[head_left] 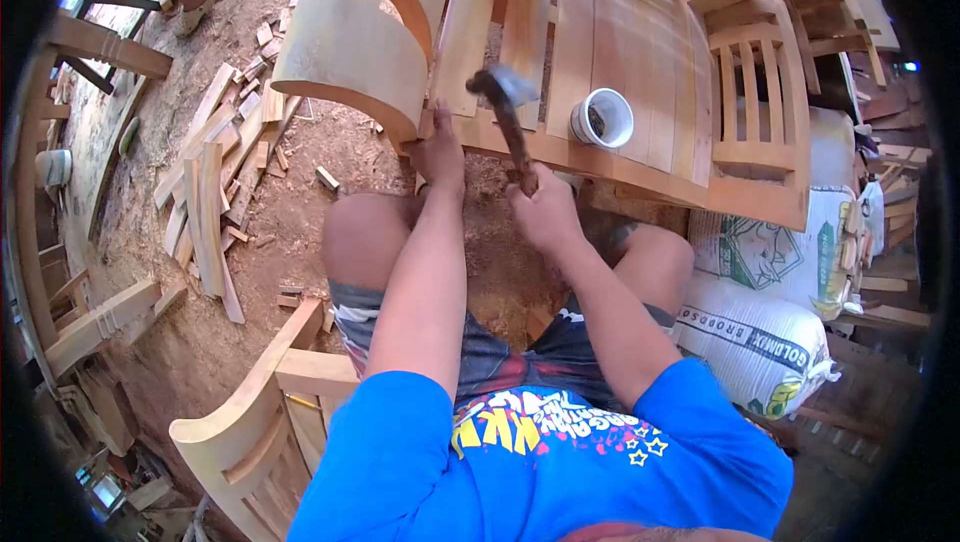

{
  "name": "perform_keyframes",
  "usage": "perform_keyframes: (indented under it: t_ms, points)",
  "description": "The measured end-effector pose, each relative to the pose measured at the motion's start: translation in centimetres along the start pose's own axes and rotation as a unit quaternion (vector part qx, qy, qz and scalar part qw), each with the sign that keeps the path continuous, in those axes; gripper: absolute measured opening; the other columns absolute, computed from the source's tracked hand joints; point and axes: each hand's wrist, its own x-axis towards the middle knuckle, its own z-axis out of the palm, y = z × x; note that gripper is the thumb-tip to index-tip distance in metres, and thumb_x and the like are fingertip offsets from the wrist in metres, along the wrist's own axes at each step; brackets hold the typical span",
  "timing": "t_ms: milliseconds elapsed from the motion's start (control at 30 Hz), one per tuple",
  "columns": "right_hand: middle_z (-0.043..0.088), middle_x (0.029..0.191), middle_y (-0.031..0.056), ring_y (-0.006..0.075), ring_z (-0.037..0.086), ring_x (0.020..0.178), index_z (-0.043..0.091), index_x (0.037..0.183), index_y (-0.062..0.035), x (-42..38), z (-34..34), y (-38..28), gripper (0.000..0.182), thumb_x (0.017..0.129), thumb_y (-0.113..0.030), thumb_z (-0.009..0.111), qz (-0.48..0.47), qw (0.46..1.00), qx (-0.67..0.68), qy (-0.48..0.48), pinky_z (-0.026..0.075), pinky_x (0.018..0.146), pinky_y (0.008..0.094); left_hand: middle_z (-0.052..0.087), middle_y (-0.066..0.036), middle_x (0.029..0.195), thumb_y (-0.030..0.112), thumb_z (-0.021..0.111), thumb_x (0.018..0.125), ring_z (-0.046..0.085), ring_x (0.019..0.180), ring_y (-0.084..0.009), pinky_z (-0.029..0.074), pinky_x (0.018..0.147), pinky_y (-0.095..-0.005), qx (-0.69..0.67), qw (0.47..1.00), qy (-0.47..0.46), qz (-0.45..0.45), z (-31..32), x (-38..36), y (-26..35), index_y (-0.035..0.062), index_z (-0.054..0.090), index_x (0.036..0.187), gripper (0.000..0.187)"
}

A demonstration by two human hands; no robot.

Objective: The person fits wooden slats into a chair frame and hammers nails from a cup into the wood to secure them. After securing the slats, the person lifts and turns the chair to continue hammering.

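Note:
My right hand (pixel 545 210) is closed around the handle of a hammer (pixel 511 132). The hammer is raised over the front edge of a wooden bench (pixel 640 72), its head slightly blurred. At that edge, below the bench's broad curved armrest (pixel 345 37), my left hand (pixel 440 157) presses against the wood with bent fingers. Whether a small piece such as a nail sits between them I cannot make out. To the right of the hammer, a white plastic tub (pixel 603 119) with small dark contents stands on the seat slats.
Wood offcuts (pixel 215 177) lie in a pile on the sawdust-covered ground at left. Filled white sacks (pixel 750 337) are stacked at right. A wooden chair (pixel 265 442) stands near my left elbow. Another person's foot (pixel 200 10) shows at upper left.

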Motion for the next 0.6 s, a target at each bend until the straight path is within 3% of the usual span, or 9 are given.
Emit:
perform_keyframes:
  t_ms: [67, 100, 167, 233, 333, 367, 467, 500, 600]
  points:
    - [0.066, 0.076, 0.0121, 0.0189, 0.066, 0.072, 0.064, 0.106, 0.0013, -1.9, -2.4, -4.5, 0.026, 0.098, -0.022, 0.071, -0.016, 0.998, 0.049, 0.039, 0.052, 0.069, 0.0355, 0.062, -0.035, 0.137, 0.080, 0.064, 0.087, 0.058, 0.133, -0.0448, 0.048, 0.111, -0.0471, 0.024, 0.999, 0.001, -0.042, -0.8, -2.2, -2.1, -0.0181, 0.054, 0.138, 0.111]
    - [0.063, 0.071, 0.0038, 0.0115, 0.057, 0.065, 0.064, 0.099, 0.0007, -2.2, -3.5, -6.0, 0.023, 0.099, -0.021, 0.072, -0.063, 0.989, 0.117, 0.066, 0.049, 0.063, 0.0301, 0.062, -0.036, 0.137, 0.081, 0.063, 0.087, 0.058, 0.134, -0.0450, 0.047, 0.111, -0.0473, 0.031, 0.996, 0.013, -0.080, -1.3, -2.7, 0.4, -0.0157, 0.057, 0.137, 0.109]
    - [0.063, 0.072, 0.0017, 0.0094, 0.056, 0.065, 0.064, 0.097, 0.0003, -2.1, -4.7, -7.7, 0.022, 0.099, -0.020, 0.072, -0.124, 0.973, 0.163, 0.106, 0.047, 0.063, 0.0276, 0.063, -0.035, 0.136, 0.081, 0.062, 0.087, 0.058, 0.134, -0.0452, 0.047, 0.112, -0.0477, 0.013, 0.993, 0.052, -0.108, -0.7, -2.4, 1.6, -0.0146, 0.054, 0.141, 0.110]
    - [0.065, 0.076, 0.0051, 0.0135, 0.059, 0.069, 0.064, 0.099, 0.0014, -1.7, -4.4, -7.9, 0.021, 0.099, -0.019, 0.071, -0.172, 0.962, 0.158, 0.141, 0.049, 0.066, 0.0297, 0.062, -0.035, 0.138, 0.081, 0.062, 0.088, 0.058, 0.134, -0.0457, 0.046, 0.113, -0.0473, 0.049, 0.992, 0.006, -0.113, -1.9, -2.6, 3.2, -0.0168, 0.047, 0.144, 0.114]
    - [0.071, 0.086, 0.0184, 0.0290, 0.071, 0.081, 0.067, 0.107, 0.0050, -0.9, -0.7, -2.9, 0.026, 0.097, -0.019, 0.070, -0.218, 0.954, 0.067, 0.195, 0.055, 0.077, 0.0395, 0.057, -0.034, 0.144, 0.081, 0.061, 0.088, 0.056, 0.135, -0.0464, 0.046, 0.113, -0.0474, 0.054, 0.990, -0.033, -0.126, -2.6, -3.0, 3.9, -0.0155, 0.046, 0.146, 0.114]
    - [0.071, 0.096, 0.0273, 0.0367, 0.072, 0.092, 0.066, 0.115, 0.0052, -0.4, 0.0, 0.7, 0.033, 0.096, -0.020, 0.071, -0.041, 0.999, 0.030, 0.016, 0.055, 0.085, 0.0441, 0.055, -0.034, 0.147, 0.081, 0.061, 0.088, 0.055, 0.136, -0.0466, 0.046, 0.113, -0.0475, 0.047, 0.990, -0.039, -0.129, -2.6, -3.0, 4.0, -0.0144, 0.047, 0.146, 0.113]
    - [0.071, 0.094, 0.0308, 0.0480, 0.071, 0.097, 0.062, 0.110, 0.0044, -0.3, -0.6, -1.6, 0.028, 0.095, -0.018, 0.066, 0.039, 0.999, -0.030, 0.017, 0.055, 0.086, 0.0513, 0.048, -0.034, 0.153, 0.082, 0.059, 0.089, 0.052, 0.139, -0.0463, 0.045, 0.114, -0.0477, -0.016, 0.999, 0.023, -0.043, -0.9, -2.1, 1.0, -0.0122, 0.045, 0.149, 0.112]
    - [0.070, 0.085, 0.0284, 0.0458, 0.072, 0.089, 0.063, 0.108, 0.0047, -0.1, -0.6, -1.4, 0.028, 0.096, -0.020, 0.066, -0.004, 0.999, 0.011, 0.046, 0.056, 0.081, 0.0484, 0.049, -0.035, 0.151, 0.081, 0.063, 0.087, 0.050, 0.141, -0.0449, 0.045, 0.114, -0.0471, 0.034, 0.996, -0.035, -0.074, -2.3, -2.4, 2.4, -0.0198, 0.025, 0.153, 0.127]
    - [0.069, 0.091, 0.0287, 0.0397, 0.070, 0.091, 0.061, 0.114, 0.0035, -1.1, -4.3, -6.6, 0.031, 0.098, -0.023, 0.067, -0.021, 0.995, 0.086, 0.038, 0.056, 0.085, 0.0390, 0.051, -0.037, 0.147, 0.081, 0.066, 0.085, 0.051, 0.140, -0.0459, 0.045, 0.114, -0.0464, 0.001, 0.992, -0.003, -0.124, -1.7, -2.8, 2.7, -0.0242, 0.012, 0.151, 0.135]
